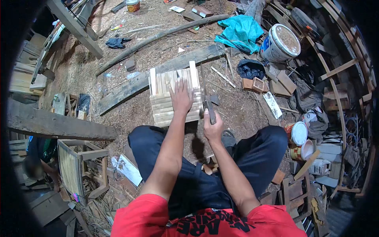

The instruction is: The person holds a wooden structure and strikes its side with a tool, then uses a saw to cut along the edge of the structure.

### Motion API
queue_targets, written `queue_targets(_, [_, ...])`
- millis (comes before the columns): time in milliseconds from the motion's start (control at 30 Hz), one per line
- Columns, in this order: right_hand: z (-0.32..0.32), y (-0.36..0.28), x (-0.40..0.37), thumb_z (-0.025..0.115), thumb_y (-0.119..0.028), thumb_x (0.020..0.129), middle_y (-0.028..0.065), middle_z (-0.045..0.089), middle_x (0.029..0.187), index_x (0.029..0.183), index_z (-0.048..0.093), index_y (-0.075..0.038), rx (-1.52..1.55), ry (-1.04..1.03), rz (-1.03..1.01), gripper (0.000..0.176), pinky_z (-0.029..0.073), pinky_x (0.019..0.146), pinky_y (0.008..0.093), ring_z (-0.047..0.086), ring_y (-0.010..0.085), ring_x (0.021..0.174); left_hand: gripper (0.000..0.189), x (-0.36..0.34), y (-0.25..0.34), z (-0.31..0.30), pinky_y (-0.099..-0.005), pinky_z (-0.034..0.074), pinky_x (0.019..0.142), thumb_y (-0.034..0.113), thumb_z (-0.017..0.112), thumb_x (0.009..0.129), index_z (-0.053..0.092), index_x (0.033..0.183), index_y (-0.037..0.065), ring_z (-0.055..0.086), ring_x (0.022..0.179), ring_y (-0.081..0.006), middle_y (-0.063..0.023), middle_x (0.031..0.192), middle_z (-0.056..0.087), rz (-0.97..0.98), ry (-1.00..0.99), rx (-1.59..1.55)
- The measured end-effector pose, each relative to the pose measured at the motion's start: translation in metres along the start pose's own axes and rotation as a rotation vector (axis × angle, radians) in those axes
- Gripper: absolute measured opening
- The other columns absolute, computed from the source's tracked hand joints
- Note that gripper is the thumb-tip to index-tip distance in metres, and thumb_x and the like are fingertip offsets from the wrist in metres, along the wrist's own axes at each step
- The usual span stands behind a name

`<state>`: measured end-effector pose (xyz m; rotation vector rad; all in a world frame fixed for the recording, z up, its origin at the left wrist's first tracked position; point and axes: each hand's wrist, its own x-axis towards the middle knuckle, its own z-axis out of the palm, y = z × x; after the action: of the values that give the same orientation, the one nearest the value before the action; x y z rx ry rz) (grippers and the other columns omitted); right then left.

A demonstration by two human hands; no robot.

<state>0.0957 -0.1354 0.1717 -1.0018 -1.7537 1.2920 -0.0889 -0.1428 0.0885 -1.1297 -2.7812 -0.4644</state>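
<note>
A small panel of pale wooden slats (164, 108) lies in front of my knees, with two lighter strips (194, 75) standing out at its far corners. My left hand (182, 98) is pressed flat on its middle, fingers stretched forward. At the panel's right edge, my right hand (213, 125) is closed around the near end of a handsaw (209, 108), seen almost edge-on. The thumb lies along the handle, and the dark narrow blade points away from me beside the panel. Exact contact between blade and wood cannot be made out.
A long plank (126, 91) lies behind the panel on the shavings-covered ground, with a curved pole (158, 38) beyond. Buckets (281, 41) and paint cans (299, 133) stand right. A thick beam (59, 120) juts in from the left, near a wooden frame (81, 158) and another person (39, 158).
</note>
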Motion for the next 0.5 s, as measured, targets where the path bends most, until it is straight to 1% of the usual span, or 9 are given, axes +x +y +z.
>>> queue_targets(33, [0.0, 0.002, 0.004, 0.065, -0.026, 0.094, 0.0117, 0.059, 0.064, 0.092, 0.066, 0.0, 0.019, 0.005, -0.012, 0.026, 0.044, 0.055, 0.0375, 0.054, 0.0181, 0.057, 0.063, -0.004, 0.001, 0.004, -0.0568, 0.01, 0.121, 0.042, 0.043, 0.1, 0.032, 0.155, 0.014, 0.023, 0.15, -0.0306, -0.01, 0.162, 0.027, -0.017, -0.051, -0.048])
queue_targets(133, [-0.008, 0.006, 0.004, 0.065, -0.026, 0.094, 0.0135, 0.057, 0.063, 0.088, 0.065, -0.001, -0.076, -0.021, -0.004, 0.026, 0.043, 0.055, 0.0382, 0.055, 0.0204, 0.056, 0.063, 0.004, 0.005, 0.017, -0.0565, 0.01, 0.121, 0.042, 0.043, 0.1, 0.032, 0.155, 0.014, 0.023, 0.15, -0.0305, -0.0104, 0.163, 0.026, -0.042, -0.06, -0.03])
queue_targets(167, [-0.011, 0.007, 0.004, 0.065, -0.027, 0.094, 0.0135, 0.057, 0.063, 0.087, 0.064, -0.001, -0.085, -0.019, -0.002, 0.027, 0.043, 0.055, 0.0382, 0.054, 0.021, 0.055, 0.066, 0.005, 0.002, 0.02, -0.057, 0.008, 0.121, 0.043, 0.043, 0.099, 0.029, 0.156, 0.014, 0.02, 0.151, -0.0303, -0.0102, 0.164, 0.023, -0.052, -0.101, -0.02])
queue_targets(267, [-0.01, 0.009, 0.001, 0.066, -0.027, 0.094, 0.0136, 0.056, 0.062, 0.084, 0.063, -0.001, -0.092, -0.014, 0.002, 0.029, 0.043, 0.055, 0.0385, 0.054, 0.0224, 0.054, 0.068, -0.001, 0.004, 0.005, -0.0566, 0.006, 0.122, 0.045, 0.042, 0.099, 0.026, 0.157, 0.014, 0.016, 0.152, -0.0297, -0.0091, 0.165, 0.019, -0.048, -0.167, -0.044])
queue_targets(300, [-0.008, 0.01, 0.0, 0.066, -0.027, 0.094, 0.0137, 0.056, 0.061, 0.083, 0.063, -0.001, -0.089, -0.006, -0.001, 0.029, 0.043, 0.055, 0.0387, 0.054, 0.0226, 0.054, 0.069, -0.003, 0.004, 0.003, -0.0589, 0.004, 0.121, 0.047, 0.042, 0.1, 0.024, 0.158, 0.014, 0.014, 0.153, -0.0287, -0.0099, 0.166, 0.015, -0.03, -0.181, -0.059])
queue_targets(400, [-0.001, 0.019, 0.0, 0.066, -0.027, 0.094, 0.0141, 0.056, 0.061, 0.082, 0.063, -0.001, -0.077, 0.013, 0.001, 0.03, 0.043, 0.054, 0.0389, 0.054, 0.022, 0.054, 0.068, -0.018, 0.001, 0.0, -0.0658, 0.003, 0.118, 0.047, 0.041, 0.1, 0.026, 0.157, 0.014, 0.015, 0.153, -0.0281, -0.0102, 0.166, 0.017, -0.019, -0.218, -0.053])
queue_targets(500, [0.001, 0.022, -0.002, 0.067, -0.028, 0.094, 0.0144, 0.056, 0.06, 0.081, 0.063, -0.001, -0.04, 0.006, 0.009, 0.03, 0.044, 0.054, 0.0389, 0.054, 0.0212, 0.054, 0.066, -0.026, -0.011, 0.001, -0.0723, 0.003, 0.114, 0.047, 0.041, 0.1, 0.027, 0.157, 0.015, 0.015, 0.153, -0.0281, -0.0098, 0.165, 0.018, -0.031, -0.203, -0.02])
